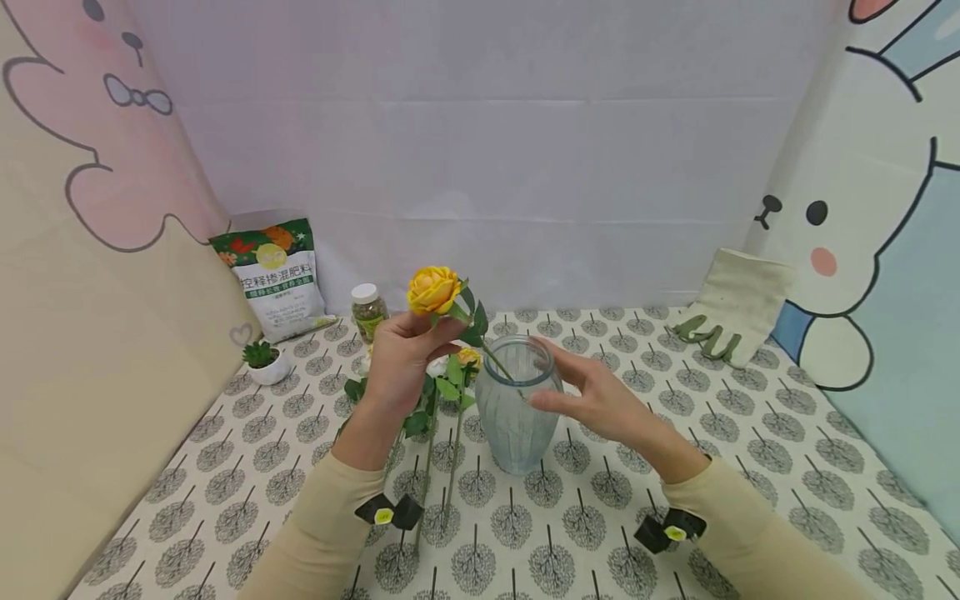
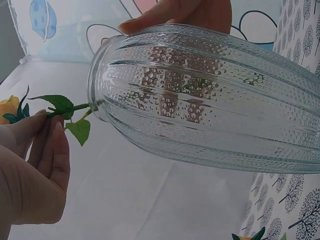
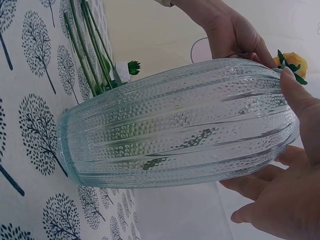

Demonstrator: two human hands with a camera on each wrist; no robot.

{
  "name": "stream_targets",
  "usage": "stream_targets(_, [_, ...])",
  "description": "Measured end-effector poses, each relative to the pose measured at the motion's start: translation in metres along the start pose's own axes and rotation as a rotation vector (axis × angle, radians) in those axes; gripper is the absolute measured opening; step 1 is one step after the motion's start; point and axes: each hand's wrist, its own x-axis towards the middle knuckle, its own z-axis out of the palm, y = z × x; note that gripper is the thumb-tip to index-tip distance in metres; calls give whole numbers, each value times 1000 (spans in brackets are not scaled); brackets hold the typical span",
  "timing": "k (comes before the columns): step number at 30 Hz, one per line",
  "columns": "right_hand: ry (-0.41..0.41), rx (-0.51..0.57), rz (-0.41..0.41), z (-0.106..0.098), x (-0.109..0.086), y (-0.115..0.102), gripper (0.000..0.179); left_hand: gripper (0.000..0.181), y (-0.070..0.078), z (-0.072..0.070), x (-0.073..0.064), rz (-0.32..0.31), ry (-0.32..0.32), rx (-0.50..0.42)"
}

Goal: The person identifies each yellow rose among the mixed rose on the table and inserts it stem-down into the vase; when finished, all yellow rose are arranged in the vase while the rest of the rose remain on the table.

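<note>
My left hand (image 1: 397, 362) pinches the stem of a yellow rose (image 1: 434, 290) just below its bloom. The green stem (image 2: 80, 106) slants through the mouth of a clear bluish glass vase (image 1: 517, 429), and its lower part shows blurred through the ribbed, dimpled glass (image 3: 175, 130). My right hand (image 1: 607, 404) grips the vase near its rim from the right, thumb on the near side and fingers round the far side. The vase stands upright on the table. Beside it, partly behind my left forearm, lie more long-stemmed flowers, among them a yellow one (image 1: 470, 358).
A fertilizer bag (image 1: 277, 287) leans at the back left, near a white-lidded jar (image 1: 369, 312) and a small potted succulent (image 1: 268, 367). Gardening gloves (image 1: 742, 304) rest at the back right. A tree-patterned cloth (image 1: 510, 525) covers the table, with fabric walls around it.
</note>
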Motion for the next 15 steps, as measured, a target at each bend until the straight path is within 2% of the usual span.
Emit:
stream_targets(4, [-2, 8, 1, 0, -1, 0, 78, 32, -1, 1, -1, -4, -15, 11])
stream_targets(10, [1, 4, 0, 1, -1, 0, 78, 28, -1, 6, -5, -25, -58, 73])
stream_targets(15, [4, -2, -11, 1, -1, 0, 77, 27, -5, 9, -5, -40, -92, 77])
